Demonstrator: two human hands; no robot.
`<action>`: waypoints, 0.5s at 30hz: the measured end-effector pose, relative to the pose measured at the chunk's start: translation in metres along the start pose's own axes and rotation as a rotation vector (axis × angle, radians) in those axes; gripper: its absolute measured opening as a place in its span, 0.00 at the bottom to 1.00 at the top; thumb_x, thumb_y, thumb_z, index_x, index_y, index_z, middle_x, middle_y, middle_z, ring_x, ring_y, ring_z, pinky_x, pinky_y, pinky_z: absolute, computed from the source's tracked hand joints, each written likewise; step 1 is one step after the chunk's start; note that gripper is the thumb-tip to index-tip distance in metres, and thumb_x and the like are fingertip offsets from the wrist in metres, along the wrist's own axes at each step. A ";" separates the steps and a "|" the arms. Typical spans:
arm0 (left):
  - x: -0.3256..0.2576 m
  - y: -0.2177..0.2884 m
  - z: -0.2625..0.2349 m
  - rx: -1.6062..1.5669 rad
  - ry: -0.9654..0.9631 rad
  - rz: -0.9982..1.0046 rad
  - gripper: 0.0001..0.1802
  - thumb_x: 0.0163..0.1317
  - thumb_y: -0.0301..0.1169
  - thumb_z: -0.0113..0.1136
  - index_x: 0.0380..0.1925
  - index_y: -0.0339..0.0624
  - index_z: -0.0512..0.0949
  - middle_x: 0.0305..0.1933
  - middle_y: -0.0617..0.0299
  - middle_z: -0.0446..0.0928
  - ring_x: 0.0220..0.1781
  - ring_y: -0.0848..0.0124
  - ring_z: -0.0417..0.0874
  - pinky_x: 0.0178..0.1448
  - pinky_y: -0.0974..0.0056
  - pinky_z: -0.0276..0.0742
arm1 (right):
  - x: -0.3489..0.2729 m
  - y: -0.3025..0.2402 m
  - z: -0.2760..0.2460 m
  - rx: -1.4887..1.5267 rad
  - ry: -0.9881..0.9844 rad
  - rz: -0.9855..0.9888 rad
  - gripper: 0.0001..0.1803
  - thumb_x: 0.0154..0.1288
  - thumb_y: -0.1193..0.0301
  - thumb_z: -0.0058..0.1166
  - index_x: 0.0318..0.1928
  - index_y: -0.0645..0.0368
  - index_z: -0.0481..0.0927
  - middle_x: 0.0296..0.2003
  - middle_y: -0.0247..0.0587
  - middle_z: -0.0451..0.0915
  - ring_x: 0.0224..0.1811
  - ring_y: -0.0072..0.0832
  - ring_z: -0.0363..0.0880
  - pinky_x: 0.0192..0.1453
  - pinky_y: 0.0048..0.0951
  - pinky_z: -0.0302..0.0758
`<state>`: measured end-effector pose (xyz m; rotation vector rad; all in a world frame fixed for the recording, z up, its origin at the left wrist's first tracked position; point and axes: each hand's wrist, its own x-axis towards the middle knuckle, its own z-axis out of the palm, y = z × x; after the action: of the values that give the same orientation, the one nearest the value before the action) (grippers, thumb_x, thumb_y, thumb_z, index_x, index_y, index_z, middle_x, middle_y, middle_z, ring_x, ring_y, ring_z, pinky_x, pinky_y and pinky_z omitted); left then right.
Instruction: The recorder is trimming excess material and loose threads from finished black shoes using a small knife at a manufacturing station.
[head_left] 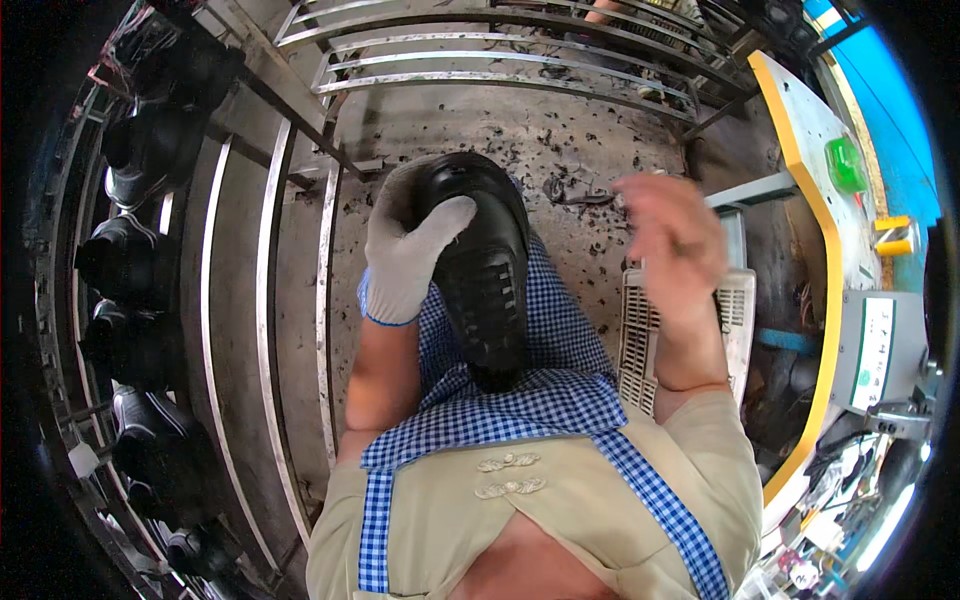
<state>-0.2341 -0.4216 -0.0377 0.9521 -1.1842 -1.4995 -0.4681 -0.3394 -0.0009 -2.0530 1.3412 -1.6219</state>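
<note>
The black shoe (485, 265) sits dead centre of the view, sole side away from us, laces facing up, its heel end resting down on the blue checked apron (520, 400) over the person's lap and its toe pointing up toward twelve o'clock. The left hand (408, 255), in a white knitted glove, is closed around the toe end from the ten o'clock side, thumb laid across the top of the upper, so the shoe is propped and steadied there. From the look of it, this is the holding-and-checking stage, with the shoe braced for the other hand to work on. The right hand (672, 240), bare, is off at two o'clock from the shoe, well apart from it, raised and blurred; its fingers look loosely curled, holding nothing I can make out, though the blur leaves that uncertain. Any next touch would call for that hand to come across to the upper while the glove keeps the toe from rolling. Both forearms rise from the lower edge, elbows bent. At nine o'clock, a curved rack (215, 330) carries more black shoes (135, 330); at three, a white slatted crate (735, 330).
</note>
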 end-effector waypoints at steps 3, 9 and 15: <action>0.005 0.004 0.009 -0.060 -0.046 -0.070 0.24 0.53 0.25 0.65 0.52 0.34 0.74 0.49 0.58 0.79 0.49 0.69 0.79 0.57 0.66 0.73 | -0.003 -0.001 -0.046 -0.033 0.383 0.189 0.10 0.66 0.80 0.49 0.45 0.62 0.80 0.38 0.39 0.82 0.18 0.12 0.66 0.20 0.16 0.62; -0.007 -0.014 -0.015 -0.106 0.006 -0.033 0.23 0.54 0.25 0.57 0.53 0.34 0.73 0.49 0.56 0.77 0.50 0.65 0.78 0.56 0.63 0.74 | 0.015 0.052 -0.181 -0.726 1.035 -0.124 0.07 0.67 0.76 0.52 0.43 0.61 0.81 0.37 0.39 0.81 0.38 0.23 0.78 0.42 0.25 0.75; 0.002 -0.023 -0.013 -0.080 -0.032 -0.016 0.23 0.54 0.26 0.59 0.52 0.33 0.72 0.48 0.56 0.76 0.49 0.65 0.77 0.57 0.63 0.72 | 0.003 0.092 -0.305 -1.351 0.949 0.249 0.11 0.66 0.66 0.52 0.43 0.56 0.82 0.40 0.42 0.82 0.40 0.39 0.82 0.45 0.37 0.78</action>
<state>-0.2270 -0.4246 -0.0632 0.8889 -1.1335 -1.5684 -0.7767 -0.2844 0.0577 -1.1586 3.5540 -1.7833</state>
